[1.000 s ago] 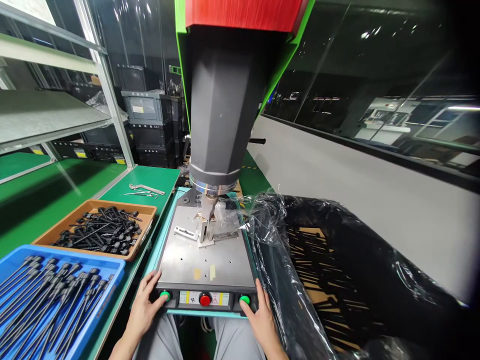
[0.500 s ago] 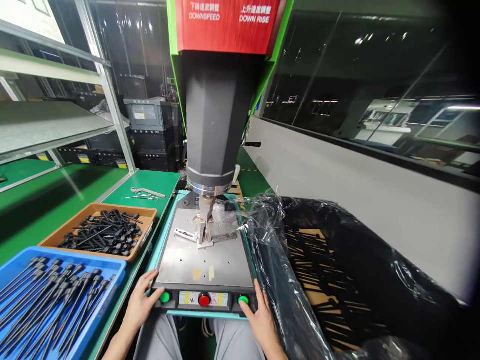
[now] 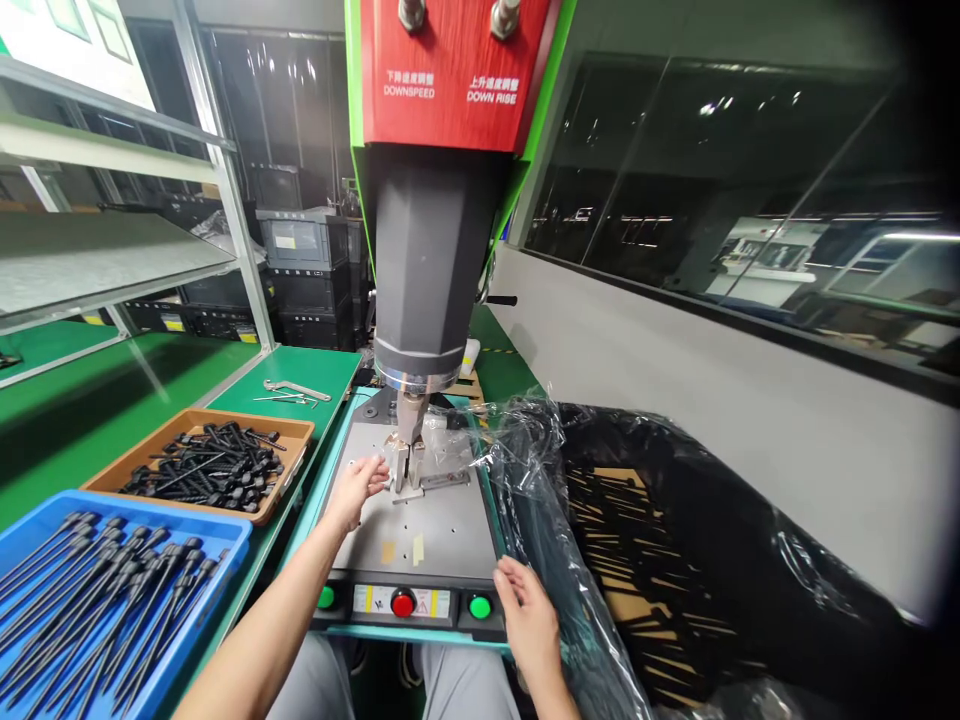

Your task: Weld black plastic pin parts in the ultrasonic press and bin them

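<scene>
My left hand [image 3: 360,493] reaches over the metal base plate [image 3: 442,525], its fingers stretched out beside the small upright fixture [image 3: 405,470]. No object shows in that hand. The press horn [image 3: 411,415] comes down just above the fixture; whether they touch is unclear. By the right front corner of the machine, my right hand [image 3: 531,615] is held with its fingers loosely bent and apart, nothing in it. Close to it is the right green button [image 3: 480,607]. The red button [image 3: 403,602] and the left green button [image 3: 325,597] sit on the same front panel.
At the left, a blue tray [image 3: 238,535] holds long black rod-like parts, and a brown tray [image 3: 304,432] holds shorter black ones. Wrenches [image 3: 296,390] lie behind them. On the right stands a bin lined with black plastic [image 3: 720,500], with more black parts on cardboard [image 3: 637,600].
My left hand has left the left green button and moved forward to the fixture. My right hand has come off the right green button. The view has tilted up slightly.
</scene>
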Demonstrator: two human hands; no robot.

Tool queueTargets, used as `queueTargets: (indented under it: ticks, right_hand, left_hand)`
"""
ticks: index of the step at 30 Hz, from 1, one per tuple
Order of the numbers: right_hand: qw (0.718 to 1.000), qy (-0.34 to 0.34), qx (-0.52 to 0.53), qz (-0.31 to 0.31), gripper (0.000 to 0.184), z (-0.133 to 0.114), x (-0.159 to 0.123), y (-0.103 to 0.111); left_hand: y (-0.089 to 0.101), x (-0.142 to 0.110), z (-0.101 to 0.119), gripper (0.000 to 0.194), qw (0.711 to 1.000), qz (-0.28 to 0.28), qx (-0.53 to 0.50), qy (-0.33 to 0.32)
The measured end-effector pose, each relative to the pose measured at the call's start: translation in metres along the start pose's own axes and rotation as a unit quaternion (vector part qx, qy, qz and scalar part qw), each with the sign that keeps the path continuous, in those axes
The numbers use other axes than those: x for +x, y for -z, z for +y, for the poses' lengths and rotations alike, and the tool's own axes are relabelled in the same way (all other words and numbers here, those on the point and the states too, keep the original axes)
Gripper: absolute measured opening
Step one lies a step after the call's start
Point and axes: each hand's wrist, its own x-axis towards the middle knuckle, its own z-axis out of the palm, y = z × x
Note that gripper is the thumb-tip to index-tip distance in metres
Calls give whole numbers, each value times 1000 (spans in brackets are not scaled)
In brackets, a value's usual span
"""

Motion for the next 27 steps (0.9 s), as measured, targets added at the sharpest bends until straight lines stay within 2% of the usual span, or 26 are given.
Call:
queueTargets:
  ticks: [5,10,14,20,23,27]
  right_hand:
    - [991,-2,47,-123,43,-51,9,-34]
    - [974,91,31,-206,23,-100,31,-83]
    - [968,180,9,-175,27,-131,62,-118]
    - [964,233,-109,-61,40,-156,106,-149]
    - [949,234,-202,-57,35,-165,121,-153]
    - [939,242,-225,-90,18,-171,135,-152]
  left_hand:
    - [-14,25,9,57,997,-1,-61,43]
    - [-26,32,19,40,995,17,-90,35]
    - [-34,31,30,28,992,8,-125,15]
    - [-45,33,48,21,985,-23,-170,32]
    - [-46,34,53,17,983,-23,-178,38]
    - [-44,35,55,15,982,-18,-183,41]
